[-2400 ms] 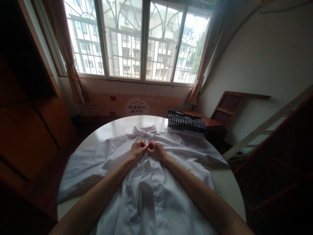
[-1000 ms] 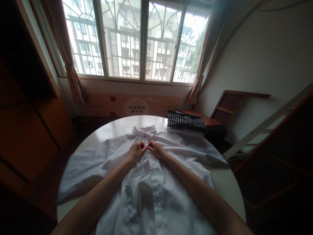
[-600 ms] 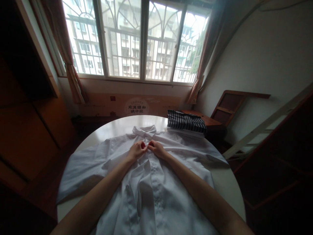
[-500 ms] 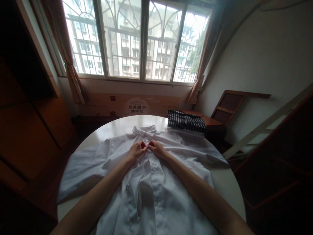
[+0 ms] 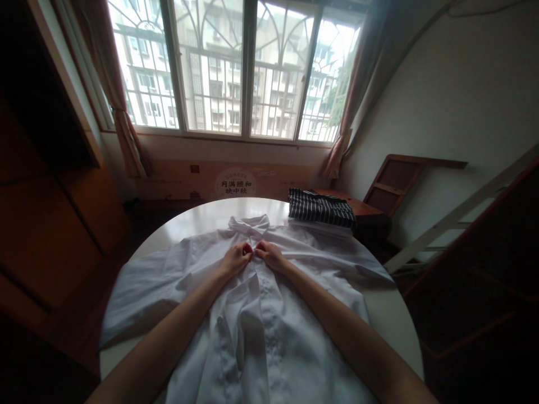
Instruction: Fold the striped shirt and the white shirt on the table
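Observation:
A white long-sleeved shirt lies front side up across the table, its collar at the far side and its sleeves spread left and right. My left hand pinches the front placket a little below the collar. Close beside it, almost fingertip to fingertip, my right hand pinches the other side of the same spot. Whatever button is between the fingers is too small to make out. Lower down, the front edges lie loose and creased, with folds to the left of the placket.
A round white table bears the shirt. Folded clothes, a black-and-white striped one on top of white cloth, lie at its back right. Behind stand a wooden chair and a barred window. An orange-brown cabinet is on the left.
Both hands stay at the same place on the placket; only the fingertips have shifted very slightly. The shirt and the folded clothes have not moved.

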Available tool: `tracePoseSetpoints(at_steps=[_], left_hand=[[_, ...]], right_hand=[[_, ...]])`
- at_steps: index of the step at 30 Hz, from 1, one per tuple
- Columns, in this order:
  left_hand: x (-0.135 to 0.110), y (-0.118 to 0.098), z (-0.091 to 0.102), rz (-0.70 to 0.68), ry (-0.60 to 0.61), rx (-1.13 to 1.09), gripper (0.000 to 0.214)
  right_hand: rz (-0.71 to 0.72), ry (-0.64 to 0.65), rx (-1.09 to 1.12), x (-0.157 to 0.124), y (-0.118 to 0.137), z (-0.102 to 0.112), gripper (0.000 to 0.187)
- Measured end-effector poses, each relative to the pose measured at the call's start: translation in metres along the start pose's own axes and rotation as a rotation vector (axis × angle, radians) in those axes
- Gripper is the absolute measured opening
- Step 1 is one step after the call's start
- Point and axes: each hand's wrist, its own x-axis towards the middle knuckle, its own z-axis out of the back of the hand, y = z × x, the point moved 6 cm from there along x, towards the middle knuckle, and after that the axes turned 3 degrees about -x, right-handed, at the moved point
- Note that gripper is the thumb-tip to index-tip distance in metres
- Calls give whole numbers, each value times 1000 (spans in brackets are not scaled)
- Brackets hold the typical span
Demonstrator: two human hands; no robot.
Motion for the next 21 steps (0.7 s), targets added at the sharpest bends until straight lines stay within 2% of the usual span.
tracePoseSetpoints(at_steps=[14,18,21], left_hand=[[-1,-1,-2,-4,-13,70,8],[1,3,1,47,-77,93,6],[2,7,6,113,-147,99,6]], right_hand=[[59,13,-85,0,6,0,8],[54,-107,-51,-3,8,8,5],[39,-223,-19,-7,10,17,10]])
